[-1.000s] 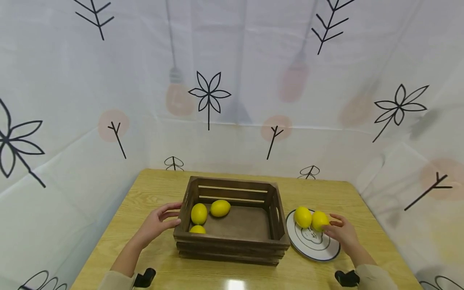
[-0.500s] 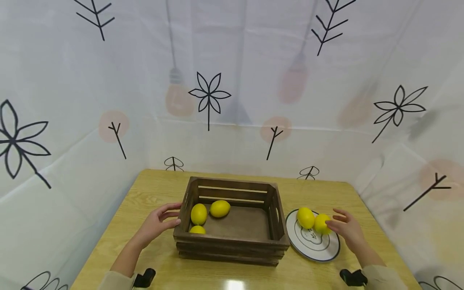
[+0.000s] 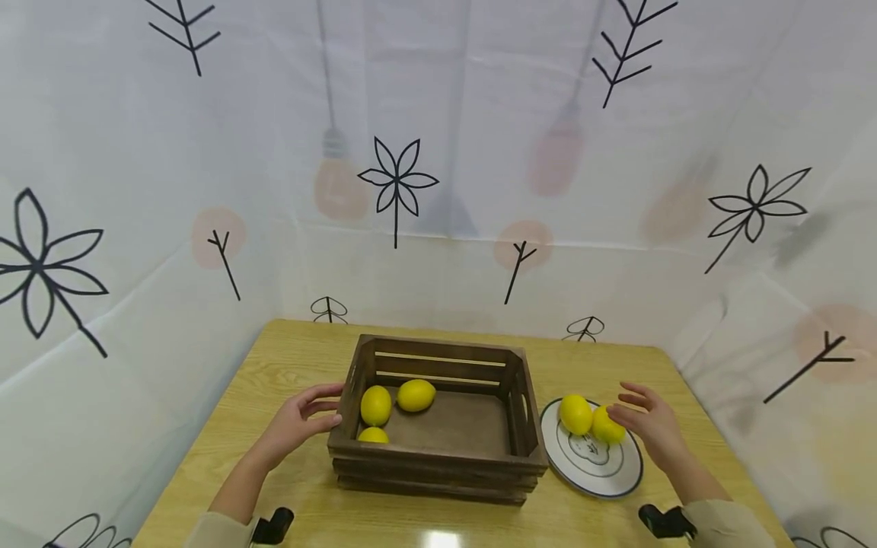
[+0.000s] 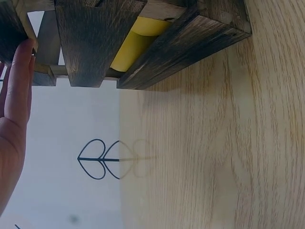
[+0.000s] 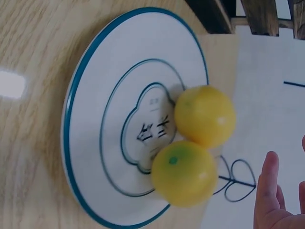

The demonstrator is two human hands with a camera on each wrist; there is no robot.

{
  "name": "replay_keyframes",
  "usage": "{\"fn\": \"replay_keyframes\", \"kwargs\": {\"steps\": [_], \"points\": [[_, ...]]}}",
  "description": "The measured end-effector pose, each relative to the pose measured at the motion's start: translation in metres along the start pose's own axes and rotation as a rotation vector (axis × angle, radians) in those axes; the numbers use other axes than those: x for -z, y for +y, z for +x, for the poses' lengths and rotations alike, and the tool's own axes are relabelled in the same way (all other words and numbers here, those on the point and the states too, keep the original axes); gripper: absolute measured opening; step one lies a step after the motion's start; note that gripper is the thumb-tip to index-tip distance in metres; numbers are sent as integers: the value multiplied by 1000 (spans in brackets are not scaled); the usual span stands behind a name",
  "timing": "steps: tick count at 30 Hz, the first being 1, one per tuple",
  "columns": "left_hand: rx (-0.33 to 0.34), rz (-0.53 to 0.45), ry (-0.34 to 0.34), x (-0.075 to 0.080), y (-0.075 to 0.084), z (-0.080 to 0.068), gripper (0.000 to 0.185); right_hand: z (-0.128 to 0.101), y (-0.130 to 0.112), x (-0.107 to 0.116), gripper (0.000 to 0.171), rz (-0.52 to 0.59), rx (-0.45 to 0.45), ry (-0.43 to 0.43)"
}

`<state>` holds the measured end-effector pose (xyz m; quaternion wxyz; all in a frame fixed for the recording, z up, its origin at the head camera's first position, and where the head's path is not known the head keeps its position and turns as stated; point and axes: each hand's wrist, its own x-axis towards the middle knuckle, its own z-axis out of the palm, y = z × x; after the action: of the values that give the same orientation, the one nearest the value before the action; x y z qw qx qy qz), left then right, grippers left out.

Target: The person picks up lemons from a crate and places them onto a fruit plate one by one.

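Observation:
My left hand (image 3: pixel 294 422) rests its fingers against the left end of a dark brown slatted wooden crate (image 3: pixel 432 476); in the left wrist view a finger (image 4: pixel 19 81) lies along a slat. Inside, at the crate's left side, are three lemons, including the back lemon (image 3: pixel 416 396) and the one near the left wall (image 3: pixel 376 406). My right hand (image 3: pixel 654 430) hovers with spread fingers over the right edge of a white plate (image 3: pixel 596 478) with a blue rim. On it sit a left lemon (image 5: pixel 205 116) and a right lemon (image 5: pixel 184 173), apart from the hand in the right wrist view.
Everything stands on a light wood table (image 3: pixel 301 495). The plate lies close beside the crate's right end. A white cloth (image 3: pixel 438 274) with printed plants and bulbs hangs behind and along both sides of the table.
My right hand has drawn off the right lemon and moved a little up and right. Both lemons on the plate have shifted slightly. The left hand and the crate stay put.

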<state>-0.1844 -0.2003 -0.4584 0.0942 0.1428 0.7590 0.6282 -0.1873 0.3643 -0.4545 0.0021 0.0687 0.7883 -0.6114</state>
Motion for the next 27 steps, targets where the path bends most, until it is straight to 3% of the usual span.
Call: {"fn": "replay_keyframes", "kwargs": {"steps": [19, 27], "points": [[-23, -10, -5, -3, -2, -1, 53, -2, -43, -27, 65, -2, 97, -69], [-28, -13, -1, -1, -2, 0, 52, 3, -55, -47, 55, 90, 143, -108]]}}
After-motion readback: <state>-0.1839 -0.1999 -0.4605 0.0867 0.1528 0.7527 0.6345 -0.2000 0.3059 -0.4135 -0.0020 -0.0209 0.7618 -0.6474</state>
